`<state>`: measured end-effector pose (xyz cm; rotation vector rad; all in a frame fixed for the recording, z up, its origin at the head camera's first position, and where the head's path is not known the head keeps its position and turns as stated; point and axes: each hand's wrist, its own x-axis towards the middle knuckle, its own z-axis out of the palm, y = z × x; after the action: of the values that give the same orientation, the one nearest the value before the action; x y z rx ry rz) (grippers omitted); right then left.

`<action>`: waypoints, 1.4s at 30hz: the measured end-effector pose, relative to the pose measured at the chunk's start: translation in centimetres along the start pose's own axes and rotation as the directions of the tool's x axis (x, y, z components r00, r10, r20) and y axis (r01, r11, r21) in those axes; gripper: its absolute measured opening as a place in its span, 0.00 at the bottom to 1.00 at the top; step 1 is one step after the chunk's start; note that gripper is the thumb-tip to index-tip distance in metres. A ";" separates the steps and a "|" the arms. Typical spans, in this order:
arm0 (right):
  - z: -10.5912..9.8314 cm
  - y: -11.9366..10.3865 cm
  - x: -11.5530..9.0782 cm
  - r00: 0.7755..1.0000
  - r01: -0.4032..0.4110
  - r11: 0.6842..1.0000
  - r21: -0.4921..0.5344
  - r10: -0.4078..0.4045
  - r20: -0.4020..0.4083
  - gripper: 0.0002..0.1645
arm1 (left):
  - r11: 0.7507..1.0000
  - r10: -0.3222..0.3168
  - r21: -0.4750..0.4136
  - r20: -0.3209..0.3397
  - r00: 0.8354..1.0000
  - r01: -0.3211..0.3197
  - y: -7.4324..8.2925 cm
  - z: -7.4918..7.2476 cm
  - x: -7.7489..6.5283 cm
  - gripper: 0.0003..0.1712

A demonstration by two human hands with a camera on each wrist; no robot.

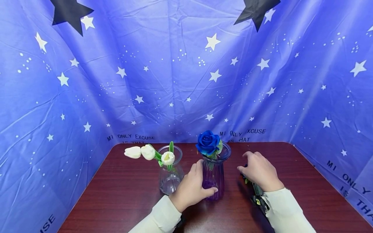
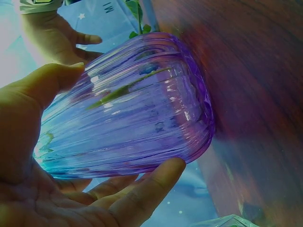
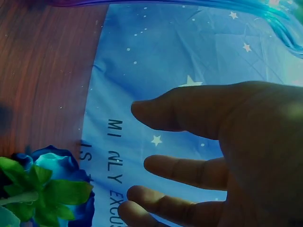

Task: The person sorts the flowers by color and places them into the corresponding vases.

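My left hand (image 1: 190, 187) holds a purple ribbed glass vase (image 1: 220, 181), thumb on the near side and fingers around the left. In the left wrist view the vase (image 2: 137, 113) fills the middle, a green stem visible through its wall. A blue rose (image 1: 208, 142) stands in it, its bloom leaning over the rim. My right hand (image 1: 259, 170) hovers with spread fingers over another flower's stem and leaves (image 1: 257, 202) on the table. That flower's blue bloom (image 3: 87, 203) shows in the right wrist view, apart from the fingers; the hand and sleeve partly cover it in the head view.
A clear glass vase (image 1: 169, 181) with white tulips (image 1: 148, 152) stands left of the purple one, the tulips leaning left. The dark red wooden table (image 1: 116, 191) meets a blue star-printed cloth (image 1: 175, 81) at the back and sides.
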<state>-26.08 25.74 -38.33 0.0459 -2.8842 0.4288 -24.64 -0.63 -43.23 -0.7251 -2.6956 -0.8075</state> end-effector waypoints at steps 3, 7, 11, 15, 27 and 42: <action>0.1 0.3 0.1 0.999 -0.021 1.000 -0.004 0.021 0.025 0.33 | 1.000 0.001 0.000 0.004 1.000 -0.001 0.0 0.0 0.0 0.61; 0.5 0.6 0.1 0.998 -0.045 0.999 0.004 0.044 0.038 0.35 | 1.000 0.002 -0.010 0.003 1.000 -0.002 0.0 0.0 0.0 0.61; 0.9 1.0 0.2 0.998 -0.062 0.998 0.014 0.062 0.020 0.36 | 1.000 -0.002 -0.012 0.006 1.000 0.002 0.1 0.0 0.0 0.61; 1.4 1.3 0.4 0.997 -0.077 0.997 0.012 0.077 -0.002 0.39 | 1.000 -0.008 -0.012 0.010 1.000 0.008 0.0 0.0 0.0 0.61; 2.3 2.2 0.7 0.987 -0.154 0.988 -0.010 0.154 0.044 0.42 | 1.000 -0.011 -0.012 0.006 1.000 0.011 -0.2 0.0 -0.1 0.61; 2.9 3.4 1.3 0.968 -0.223 0.975 -0.012 0.223 0.120 0.34 | 1.000 -0.017 -0.010 0.012 1.000 0.017 0.1 -0.1 0.1 0.62</action>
<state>-28.15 28.19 -41.72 -0.2640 -3.0199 0.4834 -24.65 -0.58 -43.13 -0.7125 -2.7136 -0.8235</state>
